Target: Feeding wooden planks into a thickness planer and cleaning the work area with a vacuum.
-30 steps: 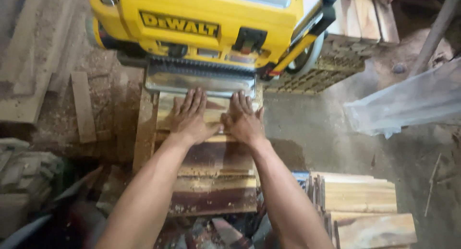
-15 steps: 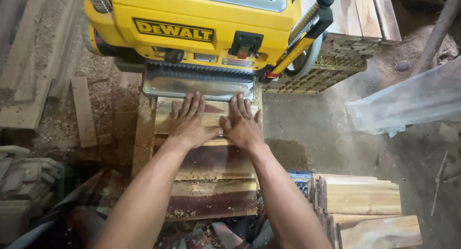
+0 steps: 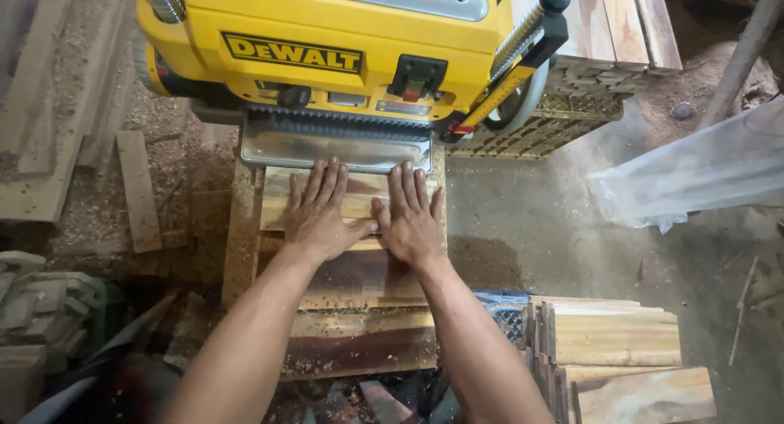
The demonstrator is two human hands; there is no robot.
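Observation:
A yellow thickness planer (image 3: 343, 48) fills the top of the view, with a steel infeed table (image 3: 335, 149) at its mouth. A short wooden board (image 3: 359, 197) lies flat at the infeed, its far end at the steel table. My left hand (image 3: 321, 212) and my right hand (image 3: 411, 216) press flat on this board side by side, fingers spread and pointing toward the planer. Under the board sit wider reddish-brown planks (image 3: 359, 334) dusted with sawdust.
A stack of pale cut boards (image 3: 621, 342) stands at the lower right. A clear plastic sheet (image 3: 702, 171) lies at the right. Loose wood strips (image 3: 137, 191) and sawdust cover the ground at the left. A plastic crate (image 3: 547, 122) holding planks sits behind the planer.
Both hands have slid forward a little with the board toward the planer's mouth. The camera view has shifted slightly closer.

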